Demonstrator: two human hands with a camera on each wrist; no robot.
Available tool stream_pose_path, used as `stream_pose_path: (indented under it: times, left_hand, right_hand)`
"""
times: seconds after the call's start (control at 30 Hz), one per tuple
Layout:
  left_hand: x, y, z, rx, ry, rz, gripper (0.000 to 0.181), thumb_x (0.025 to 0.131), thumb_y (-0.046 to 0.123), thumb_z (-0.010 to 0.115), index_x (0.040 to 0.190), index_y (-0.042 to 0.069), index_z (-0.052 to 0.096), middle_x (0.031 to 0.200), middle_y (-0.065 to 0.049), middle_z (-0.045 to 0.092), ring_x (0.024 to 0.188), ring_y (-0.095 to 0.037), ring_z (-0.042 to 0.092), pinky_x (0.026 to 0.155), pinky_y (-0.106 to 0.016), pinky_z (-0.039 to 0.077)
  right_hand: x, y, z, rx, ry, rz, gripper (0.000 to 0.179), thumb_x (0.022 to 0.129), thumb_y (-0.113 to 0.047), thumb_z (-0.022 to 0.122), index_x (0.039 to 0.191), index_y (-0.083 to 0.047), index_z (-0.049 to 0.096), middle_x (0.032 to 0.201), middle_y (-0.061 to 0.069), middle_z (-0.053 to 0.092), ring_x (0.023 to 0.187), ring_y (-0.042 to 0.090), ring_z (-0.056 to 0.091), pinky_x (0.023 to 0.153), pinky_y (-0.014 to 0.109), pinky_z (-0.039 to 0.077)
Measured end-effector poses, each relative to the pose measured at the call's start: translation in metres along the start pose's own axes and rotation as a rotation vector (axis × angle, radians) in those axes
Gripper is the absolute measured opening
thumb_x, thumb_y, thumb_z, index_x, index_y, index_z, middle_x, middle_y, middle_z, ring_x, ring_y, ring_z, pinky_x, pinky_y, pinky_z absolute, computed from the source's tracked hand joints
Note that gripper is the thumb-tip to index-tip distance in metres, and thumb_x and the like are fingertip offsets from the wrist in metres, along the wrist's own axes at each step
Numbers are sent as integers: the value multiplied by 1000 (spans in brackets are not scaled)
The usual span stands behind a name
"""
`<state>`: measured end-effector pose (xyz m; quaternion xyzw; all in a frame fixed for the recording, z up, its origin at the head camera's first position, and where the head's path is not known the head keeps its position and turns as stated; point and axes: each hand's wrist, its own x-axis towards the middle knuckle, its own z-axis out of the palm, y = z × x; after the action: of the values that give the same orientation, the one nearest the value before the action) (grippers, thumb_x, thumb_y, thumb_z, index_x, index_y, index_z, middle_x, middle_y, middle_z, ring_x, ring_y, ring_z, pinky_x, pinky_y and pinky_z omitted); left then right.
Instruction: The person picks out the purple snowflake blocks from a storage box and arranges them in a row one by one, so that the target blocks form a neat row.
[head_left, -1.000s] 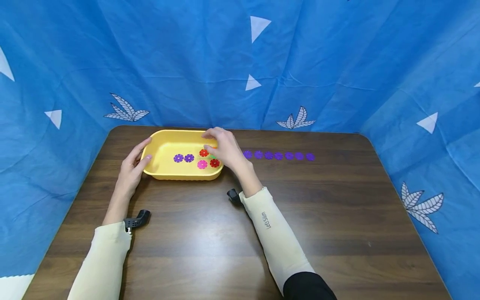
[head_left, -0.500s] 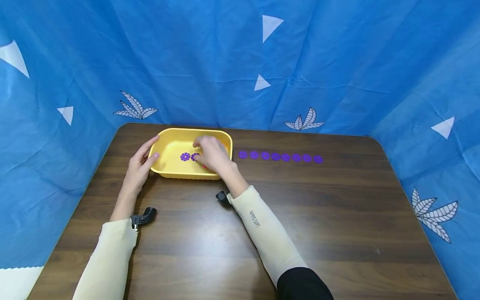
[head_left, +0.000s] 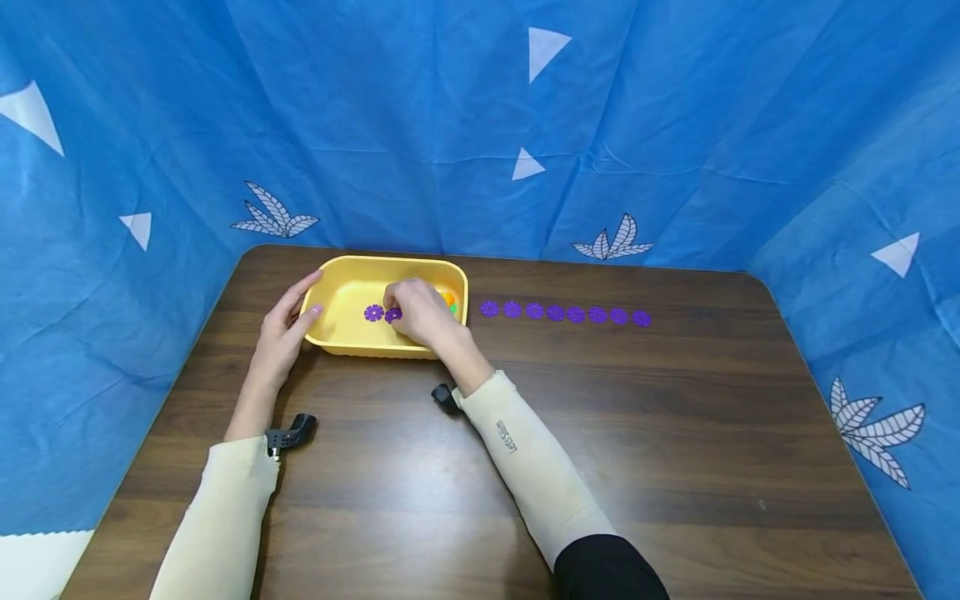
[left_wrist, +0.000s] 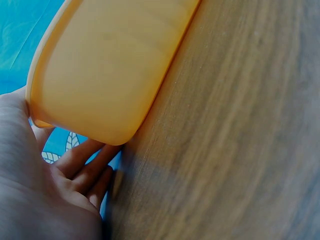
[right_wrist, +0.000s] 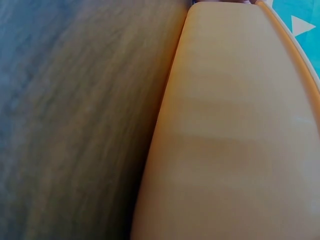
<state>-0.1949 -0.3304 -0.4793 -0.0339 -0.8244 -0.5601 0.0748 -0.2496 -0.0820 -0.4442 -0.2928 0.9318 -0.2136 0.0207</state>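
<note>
A yellow tray (head_left: 352,342) stands at the back left of the table. My left hand (head_left: 282,332) grips its left end, thumb at the rim and fingers spread along the outer wall, as the left wrist view also shows. Inside the tray, my right hand (head_left: 423,312) reaches down with curled fingers and pinches a purple flower-shaped piece (head_left: 393,315). Another purple flower piece (head_left: 373,313) lies just left of it. An orange piece (head_left: 448,298) and a green piece (head_left: 453,308) peek out beyond the right hand, which hides other pieces.
To the right of the tray, several purple flower pieces (head_left: 555,313) lie in a row on the brown wooden table (head_left: 675,433). A blue cloth (head_left: 390,108) hangs behind and along the sides. The tray's front wall (right_wrist: 230,125) fills much of the right wrist view.
My right hand has moved left and down from the tray's right end, and its fingers have closed at a purple piece. The left hand stays on the tray. The head view has shifted slightly.
</note>
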Motion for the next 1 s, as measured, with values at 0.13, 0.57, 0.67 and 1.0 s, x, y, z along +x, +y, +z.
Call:
stream_pose_path:
  times: [0.13,0.57,0.67,1.0]
  left_hand:
    - [1,-3,0,-3,2,-9,55,109,15,56,162,21,44,167,-10,42,141,-26,49,97,-4,44]
    - [1,-5,1,-1,8,8,55,109,13,56,162,20,45,166,-11,43,141,-27,50,97,-4,44]
    - [0,-5,2,1,7,8,55,109,13,56,162,19,45,166,-11,43,140,-25,50,97,-4,44]
    - [0,-8,1,17,10,0,54,109,20,58,161,28,46,167,-4,42,144,-24,47,100,-4,42]
  right_hand:
    - [0,1,-1,9,-33,-8,29,83,-5,81,110,-12,77,104,0,73,100,16,63,94,29,51]
    - [-5,5,-11,113,35,-66,34,81,-7,85,111,-6,72,103,3,70,95,13,63,86,23,51]
    - [-8,8,-18,160,65,-72,36,79,-5,85,112,-5,71,103,2,69,97,14,64,86,21,51]
    - [-26,18,-46,230,108,-101,38,82,-5,85,117,-3,70,110,4,69,104,17,65,93,24,52]
